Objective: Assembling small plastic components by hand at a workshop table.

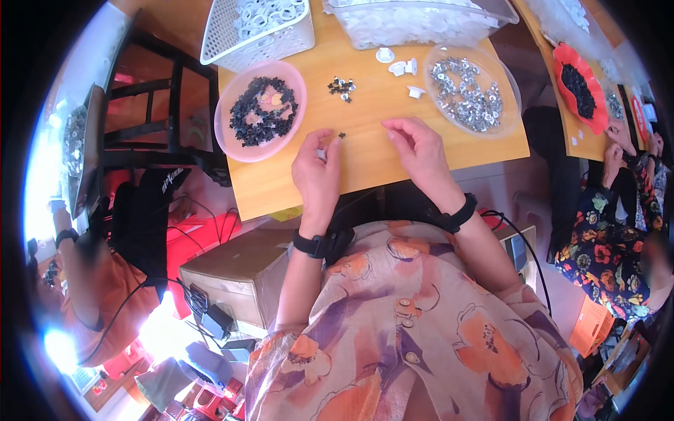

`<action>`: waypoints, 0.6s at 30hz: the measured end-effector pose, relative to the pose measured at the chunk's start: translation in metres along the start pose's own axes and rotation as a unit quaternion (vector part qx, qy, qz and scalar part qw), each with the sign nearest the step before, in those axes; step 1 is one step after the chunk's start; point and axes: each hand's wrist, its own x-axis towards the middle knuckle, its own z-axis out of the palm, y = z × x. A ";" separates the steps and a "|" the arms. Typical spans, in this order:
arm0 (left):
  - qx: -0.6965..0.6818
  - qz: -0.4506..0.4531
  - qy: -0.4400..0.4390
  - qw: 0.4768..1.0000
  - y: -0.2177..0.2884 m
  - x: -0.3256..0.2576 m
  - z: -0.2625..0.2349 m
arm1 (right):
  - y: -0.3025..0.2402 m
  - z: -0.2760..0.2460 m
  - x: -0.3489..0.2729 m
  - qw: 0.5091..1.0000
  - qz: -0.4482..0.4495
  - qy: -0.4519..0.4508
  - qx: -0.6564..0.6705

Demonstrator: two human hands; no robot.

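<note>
The left hand [317, 170] rested on the wooden tabletop [365, 158], fingers curled closed around a small white part [321, 153], with a tiny black piece [342, 135] just beside its fingertips. The right hand [420, 151] lay loosely bent, apparently empty, fingertips touching the wood. Ahead stood a pink bowl [228, 137] of black bits, a clear round dish [509, 77] of shiny metal pieces, and a white lattice basket [217, 38].
</note>
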 end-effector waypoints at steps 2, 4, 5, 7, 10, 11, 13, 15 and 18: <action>0.092 0.017 0.022 0.995 0.007 0.000 0.004 | 0.011 -0.002 -0.002 1.000 -0.010 0.008 0.010; 0.145 0.031 0.042 0.988 0.008 0.002 0.008 | 0.019 -0.002 -0.001 0.992 -0.112 0.034 -0.037; 0.151 0.032 0.047 0.987 0.008 0.002 0.010 | 0.020 -0.002 -0.003 0.992 -0.114 0.034 -0.030; 0.169 0.056 0.068 0.982 0.005 0.003 0.014 | 0.017 -0.001 -0.008 0.978 -0.178 0.039 -0.105; 0.174 0.127 0.095 0.972 -0.006 -0.001 0.021 | 0.020 0.000 -0.012 0.967 -0.205 0.025 -0.152; 0.177 0.130 0.093 0.971 -0.006 -0.001 0.021 | 0.021 0.001 -0.012 0.967 -0.204 0.029 -0.149; 0.133 0.076 0.105 0.983 -0.008 -0.001 0.019 | 0.022 0.003 -0.012 0.966 -0.213 0.033 -0.139; 0.133 0.065 0.100 0.984 -0.012 0.000 0.020 | 0.026 0.002 -0.011 0.967 -0.213 0.036 -0.134; 0.097 0.103 0.117 0.983 -0.011 0.001 0.022 | 0.026 0.004 -0.010 0.968 -0.211 0.037 -0.128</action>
